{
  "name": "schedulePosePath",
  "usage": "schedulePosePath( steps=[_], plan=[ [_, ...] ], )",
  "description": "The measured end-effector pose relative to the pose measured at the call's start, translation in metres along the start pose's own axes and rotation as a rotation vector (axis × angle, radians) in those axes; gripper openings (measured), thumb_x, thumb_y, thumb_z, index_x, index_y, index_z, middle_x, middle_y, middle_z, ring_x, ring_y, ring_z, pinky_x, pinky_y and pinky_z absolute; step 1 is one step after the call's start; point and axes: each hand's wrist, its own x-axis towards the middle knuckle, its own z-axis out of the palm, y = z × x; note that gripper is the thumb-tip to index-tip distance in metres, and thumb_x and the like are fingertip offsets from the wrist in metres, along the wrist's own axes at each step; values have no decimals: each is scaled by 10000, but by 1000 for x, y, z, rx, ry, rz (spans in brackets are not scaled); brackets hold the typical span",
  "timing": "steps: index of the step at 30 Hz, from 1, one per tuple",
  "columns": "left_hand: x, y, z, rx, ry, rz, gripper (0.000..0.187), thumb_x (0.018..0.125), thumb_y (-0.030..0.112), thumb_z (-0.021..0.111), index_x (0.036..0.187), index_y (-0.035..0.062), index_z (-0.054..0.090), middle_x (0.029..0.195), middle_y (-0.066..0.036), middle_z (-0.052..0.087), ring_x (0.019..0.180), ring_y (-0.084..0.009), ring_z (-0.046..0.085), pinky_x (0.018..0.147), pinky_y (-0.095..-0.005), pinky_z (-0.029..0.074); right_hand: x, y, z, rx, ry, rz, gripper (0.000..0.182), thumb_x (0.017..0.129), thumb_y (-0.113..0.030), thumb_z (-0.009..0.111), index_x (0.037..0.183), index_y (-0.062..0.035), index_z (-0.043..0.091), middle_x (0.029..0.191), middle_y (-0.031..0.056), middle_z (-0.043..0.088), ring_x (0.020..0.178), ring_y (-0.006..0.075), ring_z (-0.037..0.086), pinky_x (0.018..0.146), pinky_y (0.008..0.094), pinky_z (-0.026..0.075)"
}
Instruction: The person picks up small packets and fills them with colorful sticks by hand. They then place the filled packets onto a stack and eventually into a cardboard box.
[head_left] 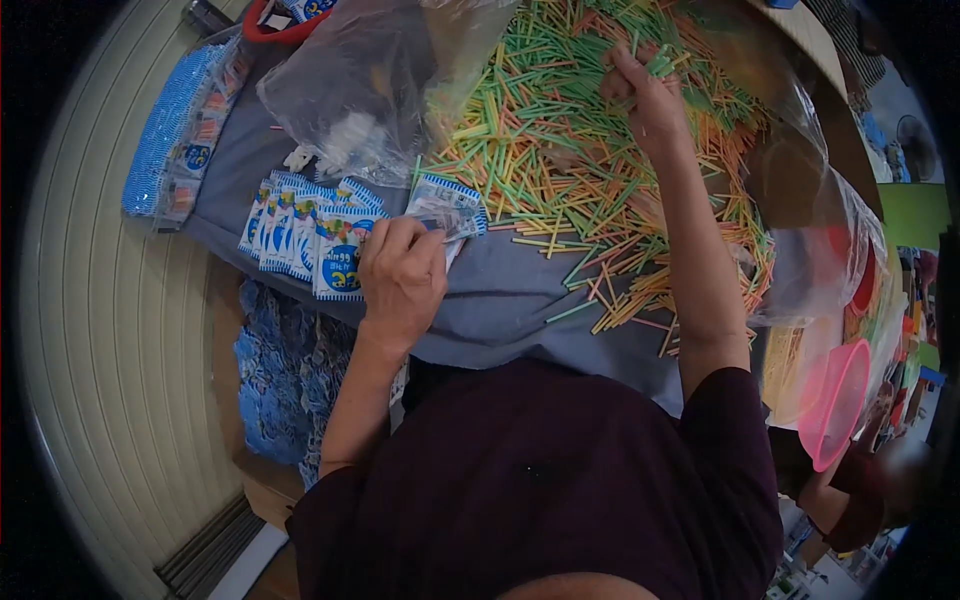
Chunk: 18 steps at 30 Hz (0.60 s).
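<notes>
My left hand [402, 270] is closed, its curled fingers gripping the lower edge of a small blue-and-white packet [447, 207] with a see-through part. Beside it, on the left, several printed packets [338, 255] lie overlapped in a row on the grey cloth [500, 290]. Farther out, my right hand [645, 88] reaches over a wide heap of thin coloured sticks [560, 130] in green, yellow and orange. Its fingers are closed round some of the sticks, with light green ends showing past the thumb.
A clear plastic bag [340, 80] lies at the back left, near a stack of blue packs [175, 135] and a red basket [285, 32]. A carton below left holds blue packets [270, 370]. At right are a pink basket [840, 405] and another person [850, 505].
</notes>
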Motion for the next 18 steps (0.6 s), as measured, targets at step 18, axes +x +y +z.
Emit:
schedulePosePath(
  steps=[18],
  plan=[
    [68,20,38,-1058,-46,-450,118,808,21,767,898,-44,725,816,-37,699,725,-63,618,647,-220,497,-50,-68,36,221,-382,-214,527,1039,-488,337,1145,-21,557,1182,222,636,1196,358,571,1034,493,435]
  ],
)
